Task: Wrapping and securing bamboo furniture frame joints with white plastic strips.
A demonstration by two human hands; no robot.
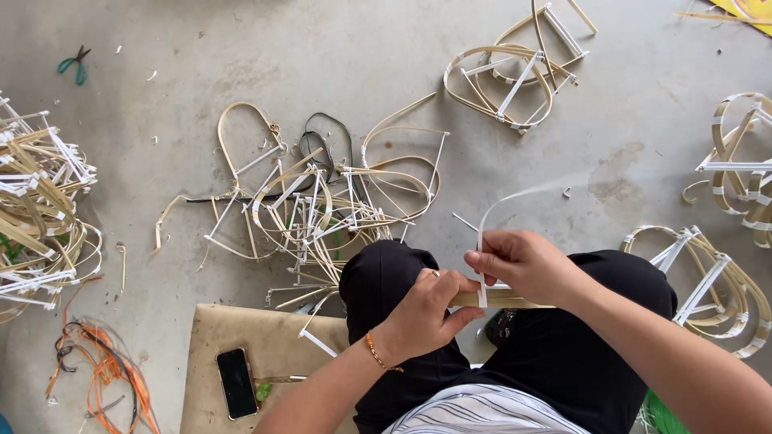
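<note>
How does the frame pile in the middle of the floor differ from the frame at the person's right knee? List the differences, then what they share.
The central pile is many tangled frames heaped together; the frame by the right knee lies alone.
The pile has dark loops mixed in; the single frame shows only tan and white.
The pile lies ahead of the knees, the single frame beside the leg.
Both are bent tan strips bound with white ties.

Bare concrete floor [201, 48] is lying open toward twelve o'clock; tangled bamboo frames [322, 209] are blocking eleven, more frames [708, 281] crowding three, a phone [236, 382] sitting at eight.
</note>
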